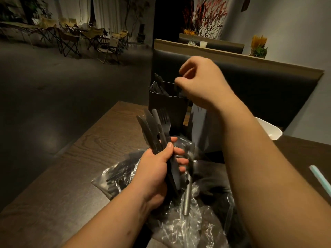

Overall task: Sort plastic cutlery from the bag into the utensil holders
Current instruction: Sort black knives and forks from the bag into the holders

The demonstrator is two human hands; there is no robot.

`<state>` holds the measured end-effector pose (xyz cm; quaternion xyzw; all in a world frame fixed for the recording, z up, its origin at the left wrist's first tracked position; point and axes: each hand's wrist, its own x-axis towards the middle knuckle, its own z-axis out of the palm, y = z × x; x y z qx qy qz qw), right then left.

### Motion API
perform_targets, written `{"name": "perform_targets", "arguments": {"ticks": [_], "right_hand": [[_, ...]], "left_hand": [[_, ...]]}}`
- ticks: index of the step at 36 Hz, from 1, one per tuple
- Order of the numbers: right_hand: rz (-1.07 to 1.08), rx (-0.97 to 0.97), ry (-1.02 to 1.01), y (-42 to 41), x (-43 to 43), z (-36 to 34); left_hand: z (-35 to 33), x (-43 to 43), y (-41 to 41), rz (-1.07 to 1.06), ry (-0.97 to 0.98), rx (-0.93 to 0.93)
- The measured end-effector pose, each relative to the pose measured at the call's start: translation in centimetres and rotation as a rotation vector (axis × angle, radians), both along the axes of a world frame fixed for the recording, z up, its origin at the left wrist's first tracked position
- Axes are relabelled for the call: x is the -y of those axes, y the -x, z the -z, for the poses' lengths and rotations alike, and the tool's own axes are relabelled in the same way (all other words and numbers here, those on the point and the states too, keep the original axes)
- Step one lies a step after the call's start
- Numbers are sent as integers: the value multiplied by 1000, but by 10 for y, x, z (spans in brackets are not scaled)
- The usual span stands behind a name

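Left grip [157, 169] clamps the cutlery bundle [154, 129] in front of the utensil holder [166, 108]; right grip [202, 81] curls above the holder, contents indiscernible. Risk: the fanned bundle may slip; pieces could drop or enter the wrong compartment.

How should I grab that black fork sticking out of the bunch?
I'd pinch the fork by its neck, just under the tines, from above on the right: it stands tines-up at the right edge of the bunch, and the left hand wraps its handle.
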<state>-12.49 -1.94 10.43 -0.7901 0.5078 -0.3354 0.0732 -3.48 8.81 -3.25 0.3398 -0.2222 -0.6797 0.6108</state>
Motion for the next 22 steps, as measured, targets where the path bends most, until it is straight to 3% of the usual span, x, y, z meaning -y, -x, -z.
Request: {"name": "perform_targets", "arguments": {"ticks": [3,9,14,17,22], "right_hand": [[-13,71,-88,24,-37,13],[125,-199,-582,45,-65,61],[159,-410,-653,39,-63,91],[165,-381,-640,38,-57,102],[169,-137,-660,48,-50,102]], "left_hand": [[-2,0,1,-34,15,24],[-6,-5,1,-38,53,85],[-11,-9,2,-12,95,131],[-9,-9,3,-1,111,200],[-6,-9,3,11,104,173]]}}
